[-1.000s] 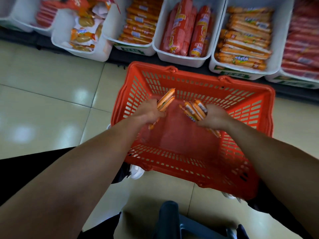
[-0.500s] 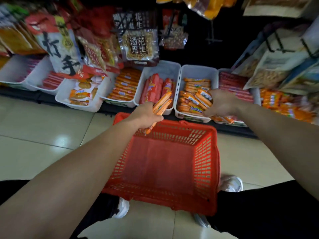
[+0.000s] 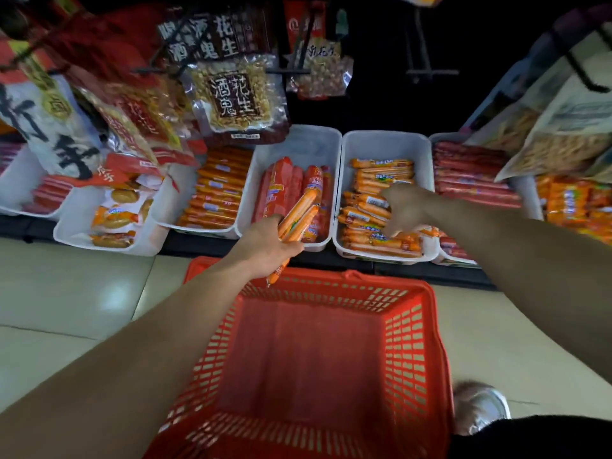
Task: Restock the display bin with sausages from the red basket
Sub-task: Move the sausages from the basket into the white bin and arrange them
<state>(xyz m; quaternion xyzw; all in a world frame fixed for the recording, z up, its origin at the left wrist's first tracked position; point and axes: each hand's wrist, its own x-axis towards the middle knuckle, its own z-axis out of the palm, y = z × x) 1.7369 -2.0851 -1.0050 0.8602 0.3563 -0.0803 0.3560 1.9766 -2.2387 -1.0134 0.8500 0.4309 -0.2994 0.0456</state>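
The red basket (image 3: 433,326) stands on the floor below me, and I see nothing inside it. My left hand (image 3: 265,246) hovers above its far rim, shut on a few long orange sausages (image 3: 299,215) that point up and to the right. My right hand (image 3: 405,207) lies palm down on the pile of orange sausages (image 3: 377,241) in the white display bin (image 3: 381,144). Labelled sausages stick out at its left side. Motion blur hides whether its fingers still grip any.
More white bins line the low shelf: thick red sausages (image 3: 291,190) left of the display bin, orange sticks (image 3: 218,193) further left, dark red sticks (image 3: 470,177) to the right. Snack bags (image 3: 236,97) hang over the bins. A pale shoe (image 3: 480,409) stands right of the basket.
Both hands rose out of the basket with sausages. My right hand went on into the display bin and now rests on its pile. My left hand stays near the basket's far rim.
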